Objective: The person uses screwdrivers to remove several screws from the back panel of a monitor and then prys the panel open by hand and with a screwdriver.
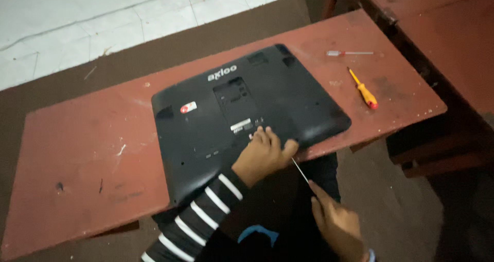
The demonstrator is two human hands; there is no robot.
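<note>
A black computer back cover (pixel 247 112) lies flat, rear side up, on a red-brown wooden table (pixel 87 154). My left hand (pixel 263 154), in a striped sleeve, rests palm down on the cover's near edge. My right hand (pixel 334 221) is below the table edge and grips a thin screwdriver (pixel 300 170) whose shaft points up toward the cover's near edge, next to my left thumb.
An orange-handled screwdriver (pixel 364 90) and a small thin screwdriver with a red end (pixel 350 52) lie on the table's right part. Another dark red table (pixel 442 30) stands at the right. White floor tiles (pixel 77 20) show beyond the table.
</note>
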